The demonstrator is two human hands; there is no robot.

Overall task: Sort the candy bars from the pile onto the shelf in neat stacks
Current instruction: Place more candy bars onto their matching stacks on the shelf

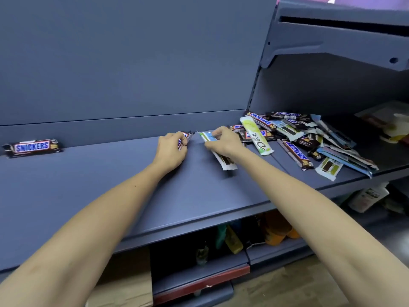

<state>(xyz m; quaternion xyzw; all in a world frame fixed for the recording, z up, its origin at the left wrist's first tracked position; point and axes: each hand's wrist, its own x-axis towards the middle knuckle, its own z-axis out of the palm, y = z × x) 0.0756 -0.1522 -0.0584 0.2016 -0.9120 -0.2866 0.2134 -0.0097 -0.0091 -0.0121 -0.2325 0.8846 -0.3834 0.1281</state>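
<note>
A pile of candy bars [305,138] lies at the right of the blue shelf [110,185], mixing brown Snickers with pale green and blue-white Dove bars. One Snickers bar [33,147] lies alone at the far left against the back panel. My left hand [171,149] is shut on a Snickers bar [185,138] near the shelf's middle. Just right of it, my right hand [223,141] grips a white-and-green bar [223,159] whose lower end sticks out toward me. The two held bars nearly touch end to end.
A second shelf bracket and upper shelf [332,41] overhang the pile at the right. Blurred packages [389,127] sit at the far right. Below the shelf are bottles and orange items [276,231], a lower red-edged shelf [199,282] and a cardboard box [124,291].
</note>
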